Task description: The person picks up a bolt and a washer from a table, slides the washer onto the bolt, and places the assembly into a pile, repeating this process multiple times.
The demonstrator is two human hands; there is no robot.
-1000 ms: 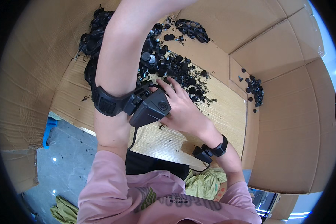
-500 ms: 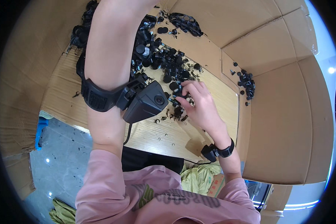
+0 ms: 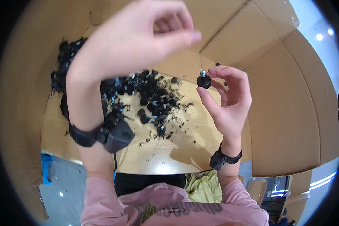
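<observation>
My right hand (image 3: 228,100) is raised above the wooden table (image 3: 177,147) and pinches a small black round foot with a metal screw stud (image 3: 203,80) between thumb and fingertips. My left hand (image 3: 139,35) is lifted high and close to the camera, fingers curled loosely, nothing visible in it. A black band with a boxy black device (image 3: 115,135) is strapped on my left wrist. A black band (image 3: 224,158) sits on my right wrist. A heap of several small black parts (image 3: 147,98) lies on the table beneath the hands.
Tall cardboard walls (image 3: 290,113) surround the table at the back and right. Black crumbs and scraps (image 3: 169,135) are scattered over the tabletop. More black parts (image 3: 66,56) pile up at the back left. Yellow-green cloth (image 3: 203,186) lies below the table edge.
My right hand has lifted from the pile with one black foot pinched in its fingers. My left hand has risen toward the camera. The view has tilted up.
</observation>
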